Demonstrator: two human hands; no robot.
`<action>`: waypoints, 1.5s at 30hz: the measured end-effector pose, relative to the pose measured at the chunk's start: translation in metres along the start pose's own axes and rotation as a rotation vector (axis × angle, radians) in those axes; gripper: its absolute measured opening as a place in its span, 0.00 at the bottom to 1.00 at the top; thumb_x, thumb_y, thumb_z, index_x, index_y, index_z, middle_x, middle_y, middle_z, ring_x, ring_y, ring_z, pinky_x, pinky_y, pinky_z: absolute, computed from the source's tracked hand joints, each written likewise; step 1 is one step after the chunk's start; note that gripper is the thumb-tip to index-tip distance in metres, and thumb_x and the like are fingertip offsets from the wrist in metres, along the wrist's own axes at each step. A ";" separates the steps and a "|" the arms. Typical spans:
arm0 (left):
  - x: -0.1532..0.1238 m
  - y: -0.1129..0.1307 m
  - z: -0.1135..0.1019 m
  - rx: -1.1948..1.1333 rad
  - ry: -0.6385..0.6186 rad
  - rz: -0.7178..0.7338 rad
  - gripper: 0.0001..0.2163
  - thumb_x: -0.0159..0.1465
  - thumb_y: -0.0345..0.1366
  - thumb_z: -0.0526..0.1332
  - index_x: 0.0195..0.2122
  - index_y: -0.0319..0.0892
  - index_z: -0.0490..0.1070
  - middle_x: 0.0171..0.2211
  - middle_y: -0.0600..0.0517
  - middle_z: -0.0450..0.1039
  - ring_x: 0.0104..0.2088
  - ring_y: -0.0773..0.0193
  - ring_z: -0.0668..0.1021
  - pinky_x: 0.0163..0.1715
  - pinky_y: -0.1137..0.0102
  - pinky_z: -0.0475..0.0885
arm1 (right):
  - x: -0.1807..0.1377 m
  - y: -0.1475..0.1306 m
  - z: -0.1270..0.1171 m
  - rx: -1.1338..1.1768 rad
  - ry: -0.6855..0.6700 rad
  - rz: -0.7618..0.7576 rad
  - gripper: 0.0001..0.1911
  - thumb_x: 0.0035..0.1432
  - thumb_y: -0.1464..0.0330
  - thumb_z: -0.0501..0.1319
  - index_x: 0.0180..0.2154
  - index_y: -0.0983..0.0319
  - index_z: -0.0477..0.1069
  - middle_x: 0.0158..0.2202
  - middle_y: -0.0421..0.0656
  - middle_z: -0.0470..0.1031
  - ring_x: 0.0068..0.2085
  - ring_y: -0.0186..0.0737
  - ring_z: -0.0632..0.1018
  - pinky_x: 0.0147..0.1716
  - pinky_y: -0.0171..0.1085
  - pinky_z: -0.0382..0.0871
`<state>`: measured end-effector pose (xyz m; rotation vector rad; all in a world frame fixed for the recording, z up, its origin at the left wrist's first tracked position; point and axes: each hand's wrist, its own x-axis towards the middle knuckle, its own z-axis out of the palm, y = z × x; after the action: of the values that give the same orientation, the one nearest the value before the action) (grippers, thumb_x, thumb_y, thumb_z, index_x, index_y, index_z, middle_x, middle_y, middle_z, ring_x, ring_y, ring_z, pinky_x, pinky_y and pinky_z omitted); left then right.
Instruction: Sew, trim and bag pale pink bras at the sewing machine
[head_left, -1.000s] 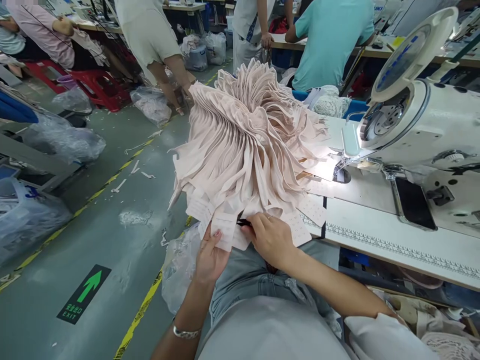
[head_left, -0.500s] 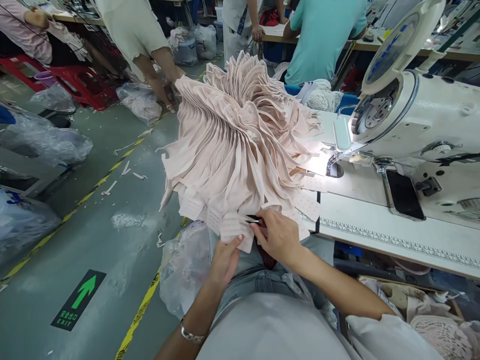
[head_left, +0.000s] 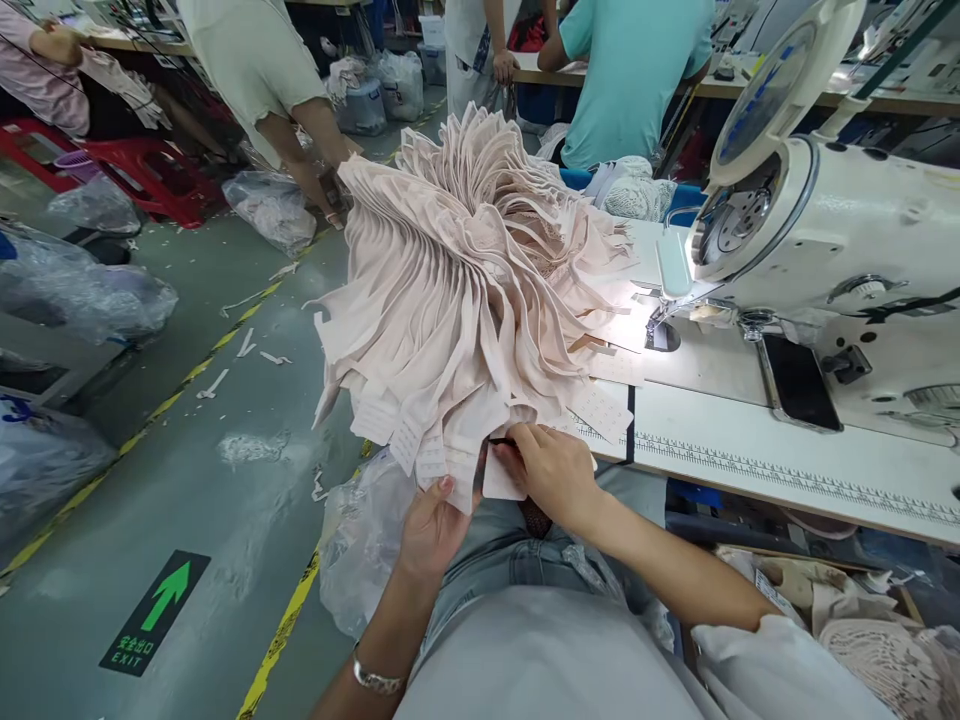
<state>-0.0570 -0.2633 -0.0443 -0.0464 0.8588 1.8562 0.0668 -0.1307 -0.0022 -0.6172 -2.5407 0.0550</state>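
Observation:
A large bundle of pale pink bra pieces point(head_left: 450, 270) lies fanned out over the table's edge, with its fabric tabs hanging toward me. My left hand point(head_left: 435, 525) pinches the end of one pale tab point(head_left: 459, 480) between thumb and fingers. Just to its right, my right hand point(head_left: 555, 475) is closed around small black thread snips point(head_left: 501, 441), mostly hidden by the fingers. Their dark tips are at the gap between the held tab and a neighbouring tab point(head_left: 504, 478), which is beside my right fingers.
A white sewing machine point(head_left: 862, 230) with its lamp lit stands at the right, a phone point(head_left: 802, 382) lying by its base. A ruler strip point(head_left: 750, 468) runs along the table's front. Plastic bags point(head_left: 360, 540) sit on the floor; several people are beyond the bundle.
My left hand has moved slightly left and down with the tab. A gap has opened between that tab and the one by my right hand. The view has shifted slightly.

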 end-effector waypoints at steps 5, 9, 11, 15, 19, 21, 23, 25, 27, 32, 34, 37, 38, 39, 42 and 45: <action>0.006 -0.016 -0.005 -0.078 -0.068 -0.098 0.30 0.49 0.53 0.74 0.52 0.50 0.75 0.60 0.49 0.70 0.62 0.53 0.71 0.55 0.64 0.75 | 0.001 0.013 -0.002 0.060 -0.056 0.128 0.13 0.70 0.61 0.54 0.37 0.61 0.70 0.28 0.41 0.78 0.29 0.37 0.78 0.24 0.36 0.53; 0.011 -0.045 0.004 0.086 -0.109 -0.137 0.20 0.49 0.43 0.76 0.43 0.48 0.79 0.50 0.49 0.78 0.49 0.54 0.79 0.45 0.64 0.78 | -0.002 0.023 -0.013 0.161 -0.085 0.237 0.10 0.69 0.61 0.56 0.39 0.61 0.70 0.28 0.40 0.79 0.29 0.38 0.79 0.25 0.34 0.56; 0.013 -0.052 0.014 0.147 -0.093 -0.116 0.18 0.51 0.38 0.76 0.43 0.45 0.79 0.47 0.48 0.80 0.48 0.55 0.79 0.47 0.64 0.77 | -0.005 0.028 -0.019 0.171 -0.080 0.257 0.10 0.68 0.61 0.57 0.40 0.61 0.69 0.28 0.40 0.78 0.29 0.39 0.78 0.26 0.34 0.57; 0.013 -0.045 0.034 0.148 0.026 0.083 0.27 0.51 0.32 0.74 0.53 0.48 0.74 0.56 0.51 0.75 0.63 0.57 0.70 0.62 0.64 0.66 | -0.011 0.036 -0.035 0.160 -0.066 0.254 0.11 0.66 0.61 0.58 0.41 0.62 0.69 0.28 0.40 0.77 0.29 0.39 0.78 0.27 0.35 0.58; 0.008 -0.027 0.037 0.107 0.089 0.133 0.36 0.50 0.31 0.74 0.60 0.57 0.67 0.62 0.57 0.68 0.68 0.55 0.62 0.65 0.61 0.64 | -0.012 0.034 -0.044 0.124 -0.148 0.130 0.10 0.65 0.62 0.60 0.41 0.62 0.69 0.31 0.41 0.77 0.30 0.39 0.77 0.27 0.35 0.55; 0.006 -0.022 0.036 0.099 0.112 0.104 0.37 0.48 0.31 0.75 0.59 0.56 0.68 0.62 0.56 0.68 0.68 0.51 0.62 0.64 0.58 0.65 | -0.011 0.029 -0.041 0.069 -0.170 0.060 0.09 0.66 0.62 0.59 0.41 0.62 0.69 0.31 0.42 0.77 0.29 0.39 0.76 0.26 0.36 0.52; 0.006 -0.019 0.034 0.101 0.122 0.101 0.37 0.47 0.32 0.76 0.58 0.57 0.69 0.63 0.56 0.67 0.68 0.48 0.62 0.64 0.57 0.66 | -0.008 0.024 -0.033 0.006 -0.172 0.006 0.10 0.68 0.62 0.57 0.39 0.62 0.69 0.30 0.42 0.77 0.29 0.39 0.76 0.25 0.37 0.50; 0.008 -0.020 0.032 0.106 0.109 0.121 0.37 0.47 0.32 0.76 0.59 0.58 0.68 0.64 0.57 0.65 0.68 0.49 0.61 0.63 0.57 0.67 | -0.005 0.022 -0.026 -0.040 -0.184 -0.031 0.11 0.70 0.63 0.55 0.37 0.62 0.70 0.29 0.43 0.77 0.30 0.39 0.76 0.25 0.38 0.48; 0.010 -0.025 0.029 0.112 0.107 0.124 0.36 0.49 0.34 0.75 0.59 0.58 0.67 0.64 0.57 0.65 0.67 0.50 0.63 0.61 0.58 0.69 | -0.004 0.024 -0.023 -0.058 -0.216 -0.037 0.11 0.70 0.64 0.54 0.37 0.62 0.70 0.29 0.42 0.77 0.30 0.38 0.77 0.25 0.38 0.48; 0.012 -0.054 0.033 0.063 -0.030 0.018 0.30 0.52 0.36 0.74 0.57 0.52 0.70 0.59 0.51 0.71 0.58 0.55 0.73 0.54 0.62 0.73 | -0.004 0.039 -0.033 -0.041 -0.269 0.170 0.11 0.70 0.61 0.55 0.41 0.61 0.71 0.34 0.42 0.80 0.32 0.39 0.78 0.25 0.37 0.49; 0.012 -0.067 0.040 0.067 -0.097 -0.096 0.27 0.50 0.36 0.76 0.51 0.46 0.74 0.52 0.48 0.76 0.49 0.58 0.78 0.46 0.64 0.76 | -0.006 0.046 -0.039 -0.008 -0.261 0.247 0.11 0.69 0.60 0.56 0.43 0.61 0.70 0.35 0.42 0.80 0.33 0.40 0.79 0.26 0.36 0.51; 0.014 -0.080 0.047 0.087 -0.119 -0.239 0.23 0.45 0.40 0.79 0.40 0.39 0.76 0.36 0.50 0.78 0.32 0.65 0.78 0.33 0.70 0.74 | -0.011 0.056 -0.045 0.062 -0.232 0.283 0.12 0.68 0.60 0.56 0.45 0.61 0.69 0.36 0.42 0.80 0.34 0.40 0.79 0.27 0.35 0.54; 0.014 -0.081 0.048 0.092 -0.124 -0.262 0.22 0.44 0.40 0.79 0.38 0.38 0.76 0.33 0.51 0.78 0.29 0.68 0.76 0.31 0.71 0.73 | -0.014 0.061 -0.047 0.074 -0.213 0.286 0.12 0.68 0.60 0.56 0.45 0.61 0.69 0.35 0.42 0.79 0.34 0.40 0.79 0.28 0.35 0.55; 0.013 -0.081 0.046 0.107 -0.128 -0.282 0.21 0.44 0.41 0.79 0.36 0.38 0.76 0.31 0.52 0.77 0.28 0.69 0.75 0.30 0.73 0.71 | -0.016 0.065 -0.049 0.076 -0.189 0.291 0.13 0.68 0.59 0.56 0.45 0.62 0.69 0.35 0.42 0.79 0.34 0.40 0.78 0.29 0.35 0.56; 0.003 -0.079 0.036 0.260 -0.230 -0.469 0.19 0.50 0.44 0.76 0.36 0.36 0.77 0.31 0.48 0.78 0.27 0.70 0.75 0.30 0.74 0.69 | -0.024 0.081 -0.056 0.039 -0.123 0.305 0.15 0.68 0.59 0.54 0.48 0.63 0.68 0.33 0.42 0.77 0.33 0.40 0.77 0.30 0.35 0.57; -0.013 -0.071 0.032 0.578 -0.578 -0.639 0.17 0.61 0.47 0.68 0.38 0.35 0.78 0.36 0.42 0.80 0.30 0.66 0.78 0.32 0.71 0.72 | -0.029 0.097 -0.064 -0.047 -0.123 0.273 0.14 0.68 0.61 0.54 0.47 0.63 0.70 0.36 0.44 0.77 0.35 0.40 0.76 0.30 0.36 0.57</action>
<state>0.0184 -0.2416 -0.0535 0.4975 0.8070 0.9029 0.1611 -0.0619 0.0245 -1.0045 -2.5630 0.1334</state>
